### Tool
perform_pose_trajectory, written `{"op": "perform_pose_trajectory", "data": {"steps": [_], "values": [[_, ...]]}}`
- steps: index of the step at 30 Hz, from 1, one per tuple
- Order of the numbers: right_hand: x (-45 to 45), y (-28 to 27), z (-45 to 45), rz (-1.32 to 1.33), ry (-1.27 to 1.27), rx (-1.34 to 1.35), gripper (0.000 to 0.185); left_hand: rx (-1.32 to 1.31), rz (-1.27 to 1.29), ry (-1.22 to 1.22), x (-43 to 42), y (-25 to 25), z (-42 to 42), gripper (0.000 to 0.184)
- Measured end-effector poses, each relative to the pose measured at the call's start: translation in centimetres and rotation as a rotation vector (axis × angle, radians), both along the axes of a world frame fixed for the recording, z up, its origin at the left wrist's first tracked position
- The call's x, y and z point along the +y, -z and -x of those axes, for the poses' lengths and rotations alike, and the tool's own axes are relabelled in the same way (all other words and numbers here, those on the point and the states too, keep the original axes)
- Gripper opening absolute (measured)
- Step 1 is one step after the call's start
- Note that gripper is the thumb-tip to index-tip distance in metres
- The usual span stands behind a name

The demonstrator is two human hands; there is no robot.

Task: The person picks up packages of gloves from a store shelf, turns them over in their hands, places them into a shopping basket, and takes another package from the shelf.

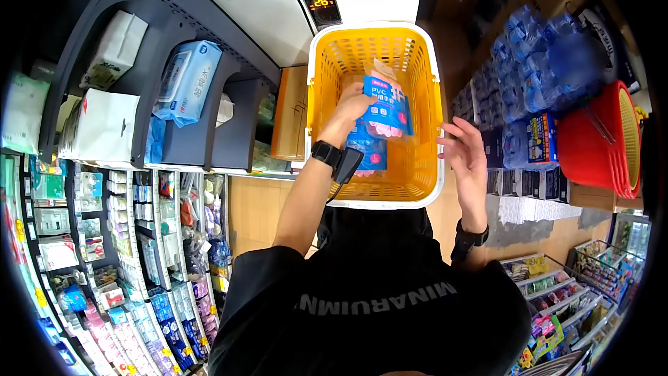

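My left hand (353,106) is inside a yellow plastic basket (424,174) with a white rim, closed on a blue packet of PVC gloves (393,113). Pink material shows at the packet's lower end. Beneath it, a second blue packet (376,157) lies on the basket floor, partly covered. Something pale (383,68) sticks up behind the held packet; I cannot tell what it is. My right hand (465,150) is beside the basket's right rim with its fingers apart, holding nothing. Whether its fingertips touch the rim is unclear.
A white appliance (285,0) with a lit "26" display stands behind the basket. Grey shelves (198,146) on the left hold tissue packs (186,83). To the right are wrapped water bottles (522,63) and stacked red baskets (591,146). Stocked racks (146,257) line the lower left.
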State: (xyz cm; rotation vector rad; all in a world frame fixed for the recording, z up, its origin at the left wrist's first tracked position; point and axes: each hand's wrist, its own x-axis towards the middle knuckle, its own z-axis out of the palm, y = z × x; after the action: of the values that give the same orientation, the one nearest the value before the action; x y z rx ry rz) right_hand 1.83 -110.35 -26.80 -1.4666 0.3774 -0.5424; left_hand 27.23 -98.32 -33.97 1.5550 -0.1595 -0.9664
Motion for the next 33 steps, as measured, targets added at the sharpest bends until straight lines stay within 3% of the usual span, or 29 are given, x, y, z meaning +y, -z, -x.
{"op": "perform_pose_trajectory", "data": {"steps": [4, 8, 10, 11, 16, 18, 21, 33], "values": [[0.0, -0.6, 0.1, -0.042, -0.006, 0.026, 0.051, 0.175, 0.083, 0.051, -1.3, 6.2, -1.7, 0.03], [-0.6, -0.3, -0.1, -0.052, -0.011, 0.018, 0.05, 0.297, 0.231, 0.086, -1.9, 8.8, -1.8, 0.031], [-0.9, -0.1, -0.2, -0.049, -0.014, 0.027, 0.05, 0.228, 0.094, 0.116, -2.0, 8.8, -1.5, 0.03], [-1.0, 0.0, -0.4, -0.044, -0.011, 0.031, 0.05, 0.164, 0.029, 0.075, -1.5, 4.1, 0.4, 0.027], [-1.3, 0.1, -0.6, -0.053, -0.016, 0.051, 0.049, 0.072, -0.237, 0.062, -1.7, 11.5, -1.2, 0.03], [-1.4, 0.1, -0.6, -0.061, -0.025, 0.056, 0.049, -0.439, -0.393, -0.007, -1.5, 11.9, -0.2, 0.027], [-1.3, 0.0, -0.8, -0.071, -0.047, 0.056, 0.049, -0.649, -0.611, 0.001, -1.6, 13.8, -0.4, 0.024], [-1.4, 0.1, -0.3, -0.078, -0.071, 0.061, 0.047, -0.652, -0.683, 0.0, -1.8, 13.6, -0.5, 0.049]]}}
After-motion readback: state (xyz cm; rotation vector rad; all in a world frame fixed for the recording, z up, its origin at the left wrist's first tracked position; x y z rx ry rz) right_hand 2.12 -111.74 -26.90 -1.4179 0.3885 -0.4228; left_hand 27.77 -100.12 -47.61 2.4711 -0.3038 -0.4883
